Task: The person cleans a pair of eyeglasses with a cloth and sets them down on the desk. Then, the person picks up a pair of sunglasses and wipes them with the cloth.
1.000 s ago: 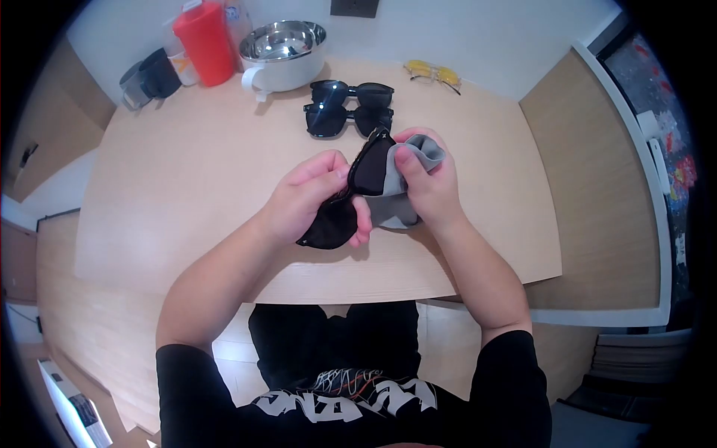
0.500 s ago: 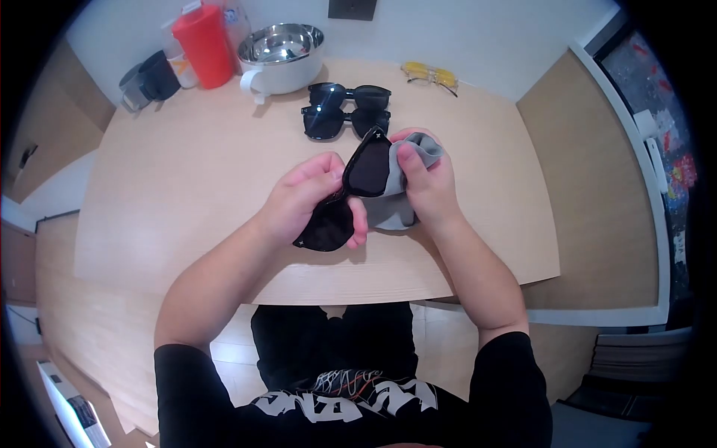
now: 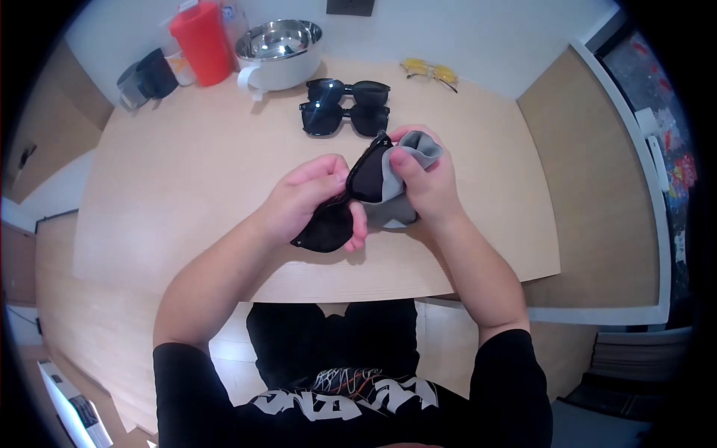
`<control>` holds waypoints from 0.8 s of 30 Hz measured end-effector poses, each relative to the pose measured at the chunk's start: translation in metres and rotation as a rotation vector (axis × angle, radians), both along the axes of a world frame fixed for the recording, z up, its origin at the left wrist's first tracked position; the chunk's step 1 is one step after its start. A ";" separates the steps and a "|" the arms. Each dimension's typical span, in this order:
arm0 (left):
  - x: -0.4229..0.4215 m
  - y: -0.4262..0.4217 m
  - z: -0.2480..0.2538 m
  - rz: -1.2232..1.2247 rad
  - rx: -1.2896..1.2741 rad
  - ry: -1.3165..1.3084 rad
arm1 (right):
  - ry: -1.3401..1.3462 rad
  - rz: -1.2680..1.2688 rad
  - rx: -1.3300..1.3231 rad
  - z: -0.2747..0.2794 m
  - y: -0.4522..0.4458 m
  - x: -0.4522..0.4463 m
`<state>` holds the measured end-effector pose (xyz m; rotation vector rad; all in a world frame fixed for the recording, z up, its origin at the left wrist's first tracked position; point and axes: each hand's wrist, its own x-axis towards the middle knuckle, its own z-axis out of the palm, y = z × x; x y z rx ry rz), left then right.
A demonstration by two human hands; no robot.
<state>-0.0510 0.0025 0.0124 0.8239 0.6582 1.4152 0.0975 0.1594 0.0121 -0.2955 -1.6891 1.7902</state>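
Note:
A pair of black sunglasses (image 3: 327, 226) is held tilted above the near part of the table. My left hand (image 3: 310, 193) is closed on its middle, with the thumb near the bridge and fingertips showing below. A grey cloth (image 3: 396, 187) is bunched in my right hand (image 3: 427, 179), whose thumb presses it over the upper lens. Part of the cloth hangs down behind that lens. Farther back lie two more pairs of dark sunglasses, a front pair (image 3: 345, 119) and a rear pair (image 3: 366, 93), close together on the table.
Yellow-lensed glasses (image 3: 432, 72) lie at the back right of the wooden table (image 3: 187, 157). Along the wall stand a white pot with a steel inside (image 3: 280, 63), a red pitcher (image 3: 202, 46) and dark grey cups (image 3: 158, 75). A wooden panel (image 3: 590, 164) borders the right side.
The cloth has shifted a little left over the upper lens, covering more of it. That lens is turned slightly. My left hand stays almost in place.

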 end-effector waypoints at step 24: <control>0.000 0.000 0.004 -0.012 -0.126 0.020 | -0.138 0.068 0.138 0.008 -0.002 0.000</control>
